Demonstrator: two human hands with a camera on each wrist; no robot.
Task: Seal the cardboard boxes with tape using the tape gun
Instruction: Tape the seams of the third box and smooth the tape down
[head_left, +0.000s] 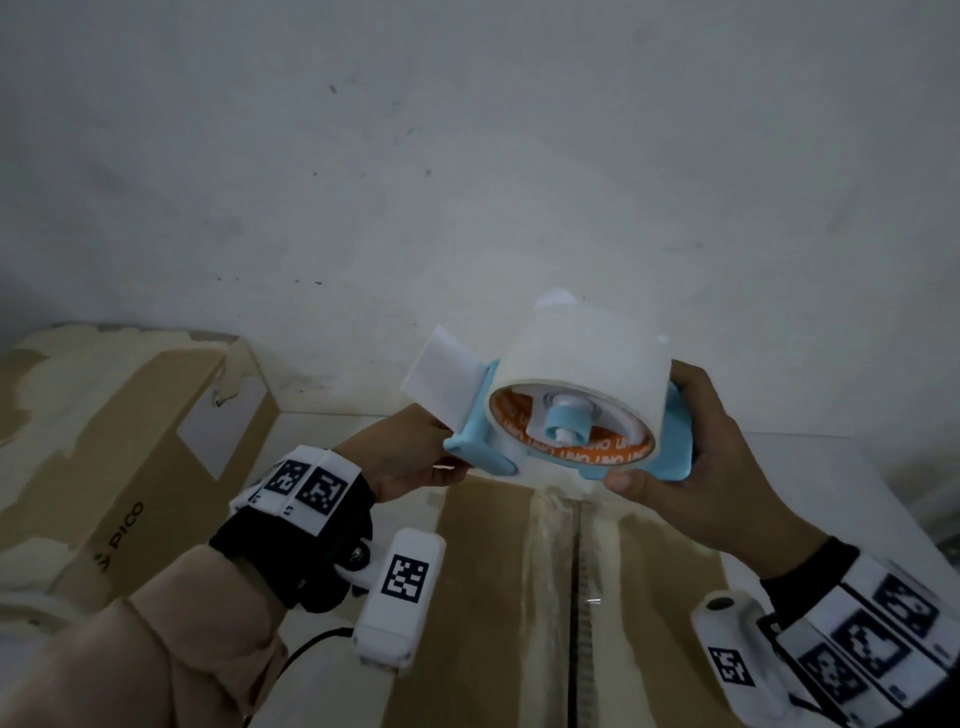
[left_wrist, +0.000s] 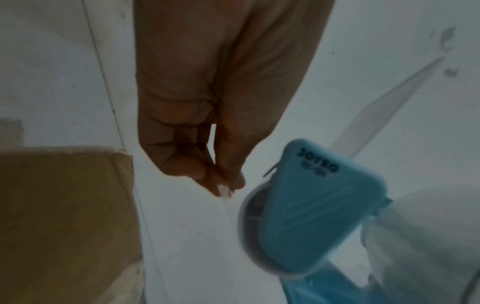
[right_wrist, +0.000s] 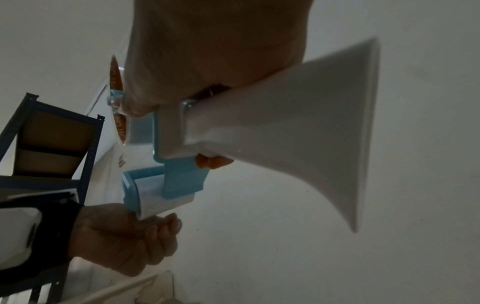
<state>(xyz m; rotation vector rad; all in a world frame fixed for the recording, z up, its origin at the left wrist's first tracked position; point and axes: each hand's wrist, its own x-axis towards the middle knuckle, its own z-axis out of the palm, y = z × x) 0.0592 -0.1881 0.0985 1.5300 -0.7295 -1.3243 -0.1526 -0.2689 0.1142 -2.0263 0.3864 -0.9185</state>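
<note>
A light-blue tape gun (head_left: 478, 447) with a white tape roll (head_left: 587, 353) is held up in the air above a brown cardboard box (head_left: 483, 597). My right hand (head_left: 675, 447) grips the gun from the right, thumb under the roll. In the right wrist view the right hand (right_wrist: 182, 131) wraps the same gun (right_wrist: 182, 181). My left hand (head_left: 447, 452) is at the gun's front end, below its white flap (head_left: 441, 374). In the left wrist view the left hand (left_wrist: 223, 185) pinches a thin pale tape end beside the gun (left_wrist: 311, 205). The box's centre seam (head_left: 576, 571) carries pale tape.
A second cardboard box (head_left: 130, 441) printed PICO stands at the left, close to the wall (head_left: 467, 182). Both boxes rest on a white surface (head_left: 831, 467). A dark blue metal shelf (right_wrist: 91, 156) with brown boxes shows in the right wrist view.
</note>
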